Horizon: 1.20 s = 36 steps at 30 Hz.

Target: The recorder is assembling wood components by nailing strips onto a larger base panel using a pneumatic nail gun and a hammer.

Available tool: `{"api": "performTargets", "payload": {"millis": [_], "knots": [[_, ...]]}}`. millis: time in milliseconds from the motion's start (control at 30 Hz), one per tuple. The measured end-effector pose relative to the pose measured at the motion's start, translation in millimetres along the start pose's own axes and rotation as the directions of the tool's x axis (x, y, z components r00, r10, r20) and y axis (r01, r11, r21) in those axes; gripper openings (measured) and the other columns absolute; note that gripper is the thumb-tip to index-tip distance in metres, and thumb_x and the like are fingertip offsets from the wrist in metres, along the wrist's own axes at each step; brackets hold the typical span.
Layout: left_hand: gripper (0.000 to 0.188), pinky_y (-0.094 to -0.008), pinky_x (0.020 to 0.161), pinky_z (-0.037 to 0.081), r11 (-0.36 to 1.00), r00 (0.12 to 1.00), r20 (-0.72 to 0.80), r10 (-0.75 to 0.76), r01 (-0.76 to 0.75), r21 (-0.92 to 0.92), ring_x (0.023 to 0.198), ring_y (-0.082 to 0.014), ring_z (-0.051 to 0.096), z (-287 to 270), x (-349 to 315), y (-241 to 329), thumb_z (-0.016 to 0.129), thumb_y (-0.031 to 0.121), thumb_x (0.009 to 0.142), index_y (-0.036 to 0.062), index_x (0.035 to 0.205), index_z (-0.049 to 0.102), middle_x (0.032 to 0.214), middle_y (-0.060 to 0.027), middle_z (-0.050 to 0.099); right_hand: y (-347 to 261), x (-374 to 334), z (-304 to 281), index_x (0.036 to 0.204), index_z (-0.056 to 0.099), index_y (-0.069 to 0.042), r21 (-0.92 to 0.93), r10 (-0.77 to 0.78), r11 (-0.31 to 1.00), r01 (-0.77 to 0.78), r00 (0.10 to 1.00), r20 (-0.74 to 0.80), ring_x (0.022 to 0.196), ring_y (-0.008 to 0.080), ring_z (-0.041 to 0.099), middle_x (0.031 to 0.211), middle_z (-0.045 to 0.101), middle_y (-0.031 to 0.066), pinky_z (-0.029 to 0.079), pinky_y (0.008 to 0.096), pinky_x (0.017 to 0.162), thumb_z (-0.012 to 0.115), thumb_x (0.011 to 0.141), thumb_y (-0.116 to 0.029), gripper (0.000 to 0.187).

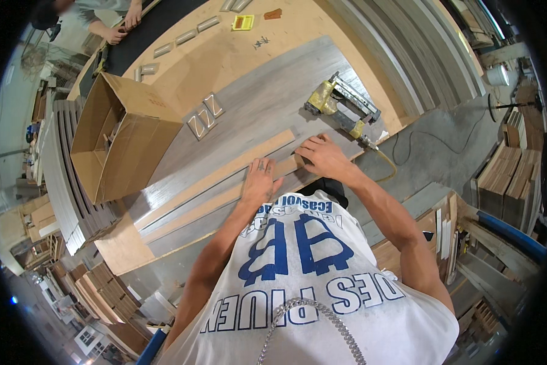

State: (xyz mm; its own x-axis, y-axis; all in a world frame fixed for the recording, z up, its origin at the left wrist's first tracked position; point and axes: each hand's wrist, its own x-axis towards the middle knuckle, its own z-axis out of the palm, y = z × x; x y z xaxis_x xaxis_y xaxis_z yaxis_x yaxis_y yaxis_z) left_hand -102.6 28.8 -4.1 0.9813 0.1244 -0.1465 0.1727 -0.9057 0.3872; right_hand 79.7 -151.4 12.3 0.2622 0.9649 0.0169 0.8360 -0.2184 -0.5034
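Two long tan wood strips with grey edges lie roughly parallel on a grey wood-grain panel (255, 79). My left hand (261, 180) rests on the nearer strip (209, 210), fingers stretched out and thumb apart. At that strip's right end is my right hand (322, 155), its fingers bent over the end. The farther strip (225, 172) runs just beyond my left fingertips. A yellow-and-black air nailer (340, 106) lies on the panel past my right hand. Its yellow hose (386, 164) curls off the table edge.
An open cardboard box (142, 131) stands at left, beside small flat pieces with light outlines (205, 117). Loose fasteners (261, 42) and a yellow box (243, 22) lie farther back. Long grey boards (407, 48) are stacked at far right. Another person's hands (124, 27) are at upper left.
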Motion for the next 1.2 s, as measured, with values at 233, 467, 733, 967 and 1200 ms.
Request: {"api": "performTargets", "payload": {"millis": [233,467,733,967,1200], "knots": [[0.061,-0.0428,0.105,0.038,0.997,0.997,0.019,0.075,-0.075,-0.001,0.116,-0.0371,0.047,6.1,0.9,-8.3,0.068,0.036,0.087,-0.0095,0.125,0.055,0.118,-0.0218,0.056,-4.9,8.4,-2.2,0.109,0.067,-0.01,-0.071,0.015,0.997,-0.011,0.999,0.045,0.108,0.022,0.058,0.104,0.063,0.0042,0.044,0.0417,0.092,0.076,0.07,-0.018,0.041],[0.066,-0.0426,0.107,0.037,0.999,0.999,0.023,0.049,-0.049,0.009,0.118,-0.0371,0.047,-0.3,1.1,-0.8,0.069,0.037,0.087,-0.0083,0.131,0.051,0.121,-0.0222,0.056,-12.3,7.0,-11.2,0.114,0.065,-0.008,-0.069,0.057,0.996,-0.052,0.995,0.082,0.112,0.0233,0.058,0.107,0.064,0.006,0.044,0.0422,0.095,0.077,0.071,-0.016,0.045],[0.08,-0.0436,0.103,0.044,0.983,0.998,-0.012,0.058,-0.059,-0.174,0.119,-0.0391,0.052,8.4,20.5,23.2,0.072,0.027,0.086,-0.0062,0.147,0.033,0.131,-0.023,0.056,-39.6,-20.7,4.5,0.147,0.035,0.006,0.638,0.577,0.584,-0.502,0.81,0.109,0.12,0.0379,0.06,0.133,0.062,0.0213,0.047,0.0402,0.101,0.063,0.086,-0.01,0.069],[0.081,-0.043,0.102,0.045,0.987,0.998,-0.033,0.058,-0.062,-0.146,0.121,-0.0381,0.052,21.3,22.0,23.8,0.07,0.018,0.085,-0.0043,0.15,0.028,0.129,-0.0236,0.057,-46.8,-16.2,30.0,0.144,0.035,0.011,0.824,0.697,0.326,-0.464,0.707,0.122,0.122,0.0357,0.061,0.129,0.062,0.0285,0.047,0.0369,0.102,0.055,0.09,-0.01,0.062],[0.084,-0.043,0.105,0.043,0.997,0.999,0.034,0.034,-0.032,-0.071,0.121,-0.0376,0.052,23.9,24.9,25.7,0.069,0.013,0.083,-0.0059,0.152,0.024,0.128,-0.0241,0.057,-61.9,-7.1,33.6,0.142,0.038,0.013,0.721,0.765,0.423,-0.549,0.643,0.04,0.116,0.0395,0.063,0.125,0.064,0.0283,0.047,0.0401,0.101,0.051,0.088,-0.009,0.06]]}}
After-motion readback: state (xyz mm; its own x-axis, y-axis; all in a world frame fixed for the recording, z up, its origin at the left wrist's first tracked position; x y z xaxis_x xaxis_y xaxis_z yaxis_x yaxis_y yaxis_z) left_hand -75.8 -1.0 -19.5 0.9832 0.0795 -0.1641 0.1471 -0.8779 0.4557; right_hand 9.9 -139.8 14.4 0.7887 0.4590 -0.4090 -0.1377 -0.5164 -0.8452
